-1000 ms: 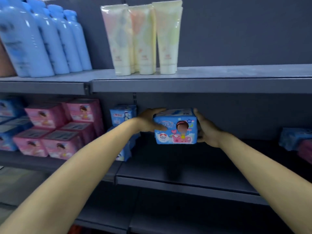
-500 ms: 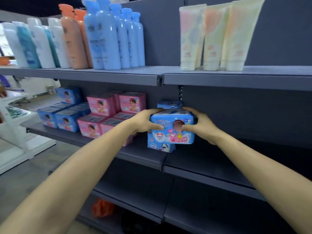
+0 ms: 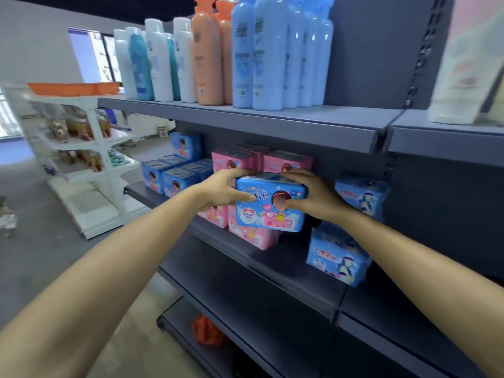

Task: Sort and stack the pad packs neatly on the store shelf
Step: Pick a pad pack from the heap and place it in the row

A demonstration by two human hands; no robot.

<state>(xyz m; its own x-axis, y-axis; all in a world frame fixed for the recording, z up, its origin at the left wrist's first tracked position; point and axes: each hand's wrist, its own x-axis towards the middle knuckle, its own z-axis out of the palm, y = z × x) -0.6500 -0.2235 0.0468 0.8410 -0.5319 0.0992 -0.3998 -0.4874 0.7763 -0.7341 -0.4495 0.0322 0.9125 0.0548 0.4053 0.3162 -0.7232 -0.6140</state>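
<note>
1. Two bare arms reach out from the bottom of the view.
2. The left hand (image 3: pixel 222 190) grips the left end of a blue pack (image 3: pixel 270 204), thumb on the front, fingers curled over the top.
3. The right hand (image 3: pixel 313 199) grips the right end the same way.
4. The pack is up in the air, just in front of the pink packs (image 3: pixel 256 165) on the middle shelf (image 3: pixel 272 266).
5. To the right, two other blue packs (image 3: pixel 338 257) sit one on top of the other.
6. To the left, more small blue packs (image 3: pixel 174 175) sit in a group.
7. Up on the top shelf (image 3: pixel 272 124) stand tall bottles (image 3: pixel 270 53), white, orange and blue.
8. Far off on the left is a white rack (image 3: pixel 92 148).
</note>
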